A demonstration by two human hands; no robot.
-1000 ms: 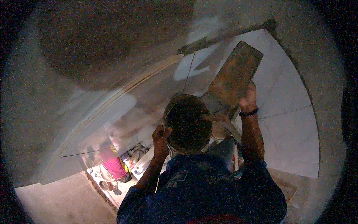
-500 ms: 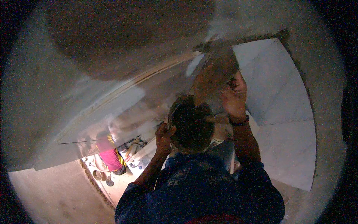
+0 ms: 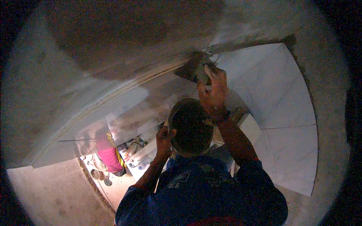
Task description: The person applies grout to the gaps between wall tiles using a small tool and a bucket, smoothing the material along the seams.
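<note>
My left hand [image 3: 164, 140] is closed on the edge of a round, dark bowl-like container [image 3: 191, 128], held close to my blue shirt. Its contents are too dark to make out. Farther up, my right hand [image 3: 214, 89], with a dark band at the wrist, grips a flat grey scraper [image 3: 203, 72]. The scraper lies against a dark, wet-looking patch [image 3: 188, 67] on the surface beside the white tiles [image 3: 279, 90]. Its handle is hidden by my fingers.
Large grey-veined tiles curve down the right side, with a rough dark strip [image 3: 249, 43] along their top edge. A long pale ledge [image 3: 124, 90] runs to the lower left. There, a person in pink and yellow [image 3: 109, 154] is near buckets [image 3: 96, 174] and loose tools [image 3: 134, 147].
My right hand has moved left and slightly inward with the scraper, from in front of the tiles to the dark patch. The left hand and container have barely shifted.
</note>
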